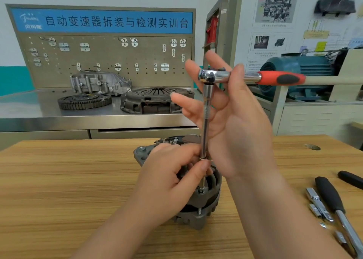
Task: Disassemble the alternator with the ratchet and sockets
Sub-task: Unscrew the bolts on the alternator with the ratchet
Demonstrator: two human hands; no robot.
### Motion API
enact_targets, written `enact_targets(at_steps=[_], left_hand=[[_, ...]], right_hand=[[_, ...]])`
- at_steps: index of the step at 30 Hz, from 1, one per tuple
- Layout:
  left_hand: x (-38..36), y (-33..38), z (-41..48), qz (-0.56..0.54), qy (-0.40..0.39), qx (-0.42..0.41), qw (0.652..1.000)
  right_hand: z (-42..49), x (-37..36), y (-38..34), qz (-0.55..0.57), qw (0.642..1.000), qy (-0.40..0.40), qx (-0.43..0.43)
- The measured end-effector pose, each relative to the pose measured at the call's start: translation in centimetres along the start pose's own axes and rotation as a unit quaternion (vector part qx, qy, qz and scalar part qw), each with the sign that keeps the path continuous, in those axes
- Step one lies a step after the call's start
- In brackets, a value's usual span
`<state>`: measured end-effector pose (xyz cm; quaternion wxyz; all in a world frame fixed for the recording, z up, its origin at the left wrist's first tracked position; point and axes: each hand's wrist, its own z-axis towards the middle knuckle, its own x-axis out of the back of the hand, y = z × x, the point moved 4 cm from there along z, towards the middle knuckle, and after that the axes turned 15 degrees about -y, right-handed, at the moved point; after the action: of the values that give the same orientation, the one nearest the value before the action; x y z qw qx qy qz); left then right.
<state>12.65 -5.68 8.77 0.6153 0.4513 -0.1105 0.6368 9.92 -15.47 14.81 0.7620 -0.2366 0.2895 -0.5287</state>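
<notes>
A grey alternator (198, 217) stands on the wooden table (68, 180), partly hidden by my hands. A chrome extension bar (206, 111) rises upright from a bolt on its housing to a ratchet (279, 78) with a red and black handle pointing right. My left hand (169, 178) pinches the lower end of the bar just above the alternator. My right hand (235, 125) is spread with straight fingers behind the ratchet head and bar, its thumb beside the chrome neck of the handle.
Loose sockets and a short extension (318, 205) lie at the table's right, beside a black-handled tool (332, 195) and another black handle (351, 179). Behind stands a steel bench with a clutch cover (155, 99), a flywheel (84, 101) and a housing (100, 82).
</notes>
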Motion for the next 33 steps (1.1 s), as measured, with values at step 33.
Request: enact_targets(at_steps=[33], left_hand=[[0.0,0.2,0.0,-0.003,0.016,0.014,1.0]], right_hand=[[-0.1,-0.3,-1.3,-0.16,0.983,0.012,0.09]])
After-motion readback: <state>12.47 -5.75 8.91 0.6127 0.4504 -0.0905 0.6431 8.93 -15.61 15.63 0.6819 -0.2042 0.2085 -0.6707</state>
